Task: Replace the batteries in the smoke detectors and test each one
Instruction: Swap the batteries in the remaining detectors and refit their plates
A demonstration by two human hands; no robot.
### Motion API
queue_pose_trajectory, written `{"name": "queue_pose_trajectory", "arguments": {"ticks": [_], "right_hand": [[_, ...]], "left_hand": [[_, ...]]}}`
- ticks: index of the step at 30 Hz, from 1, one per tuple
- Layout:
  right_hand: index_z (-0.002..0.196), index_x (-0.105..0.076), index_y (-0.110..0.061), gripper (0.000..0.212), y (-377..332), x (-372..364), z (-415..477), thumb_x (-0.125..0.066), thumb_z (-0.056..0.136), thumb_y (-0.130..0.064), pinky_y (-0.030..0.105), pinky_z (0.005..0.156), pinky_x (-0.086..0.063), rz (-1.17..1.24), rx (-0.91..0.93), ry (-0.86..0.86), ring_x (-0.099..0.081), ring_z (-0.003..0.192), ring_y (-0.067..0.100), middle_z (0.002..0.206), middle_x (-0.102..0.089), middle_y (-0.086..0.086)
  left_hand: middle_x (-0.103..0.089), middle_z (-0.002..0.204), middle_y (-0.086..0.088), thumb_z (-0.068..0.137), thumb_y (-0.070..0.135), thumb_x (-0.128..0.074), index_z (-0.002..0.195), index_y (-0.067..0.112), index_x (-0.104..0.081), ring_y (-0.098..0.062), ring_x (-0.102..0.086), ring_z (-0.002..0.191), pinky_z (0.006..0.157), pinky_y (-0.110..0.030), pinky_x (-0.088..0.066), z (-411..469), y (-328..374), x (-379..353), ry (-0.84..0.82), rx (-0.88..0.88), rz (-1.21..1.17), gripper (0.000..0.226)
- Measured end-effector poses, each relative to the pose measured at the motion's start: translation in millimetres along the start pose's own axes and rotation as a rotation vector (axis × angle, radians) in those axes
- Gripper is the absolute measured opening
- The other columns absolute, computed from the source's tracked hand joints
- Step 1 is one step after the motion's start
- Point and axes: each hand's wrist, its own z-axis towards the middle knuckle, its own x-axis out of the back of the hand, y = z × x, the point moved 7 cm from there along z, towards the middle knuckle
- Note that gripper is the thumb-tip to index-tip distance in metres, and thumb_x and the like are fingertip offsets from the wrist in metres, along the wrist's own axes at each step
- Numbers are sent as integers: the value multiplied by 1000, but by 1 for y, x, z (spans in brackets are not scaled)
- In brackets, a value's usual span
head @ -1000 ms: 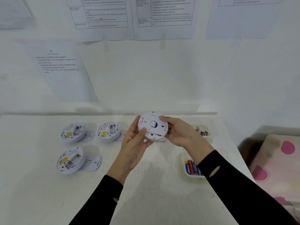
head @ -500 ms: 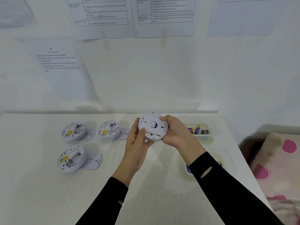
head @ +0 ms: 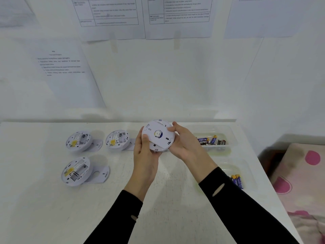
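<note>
Centrally in the head view, the left hand (head: 145,152) and the right hand (head: 182,143) both clasp a round white smoke detector (head: 158,134) above the white table (head: 44,208). Left of it lie three opened detectors (head: 78,141); at right, a tray of batteries (head: 212,140).

We've got a round white smoke detector (head: 158,134) held up between both hands, left hand (head: 145,152) on its left edge, right hand (head: 182,141) on the right; three opened detectors (head: 79,140) sit on the white table (head: 44,208) to the left; batteries (head: 211,140) in a clear tray (head: 226,148) on the right
</note>
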Motion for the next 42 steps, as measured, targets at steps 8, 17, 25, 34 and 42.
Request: {"name": "queue_pose_trajectory", "arguments": {"ticks": [8,17,25,34,42], "right_hand": [[129,-49,-24,51,-14,18,6,-58,88,6,41,86,-53,-427,240,-140,-63,109,22,122,-67,2],[125,-58,-13,41,51,33,-29,-56,90,8,21,117,-20,-1376,912,-403,-26,144,9,142,-48,-6],[142,-36,-24,76,86,87,-3,-79,79,-22,31,111,-37,-1213,545,-229,-42,132,3,143,-45,-12],[139,-40,-34,81,86,98,0,-83,71,-39,26,105,-39,-1331,580,-143,-44,125,-1,136,-46,-23],[113,-42,-39,56,81,102,13,-82,74,-31,17,96,-38,-1464,481,-167,-44,113,3,131,-45,-20]], "left_hand": [[-61,137,-8,106,30,-38,138,8,-51,-27,-56,129,98,-41,-53,10,1,22,-103,150,155,41],[-70,124,-8,104,27,-47,122,7,-66,-23,-64,115,101,-36,-51,14,4,73,-133,368,491,33],[-68,126,-3,105,9,-43,134,14,-58,-16,-67,110,90,-30,-57,2,-15,115,-122,300,621,34],[-63,131,9,104,20,-49,133,22,-61,-9,-56,125,110,-33,-44,8,-13,126,-137,205,981,32],[-62,123,15,103,25,-49,127,34,-62,-3,-55,117,97,-20,-44,6,-11,130,-137,180,1136,28]]}}
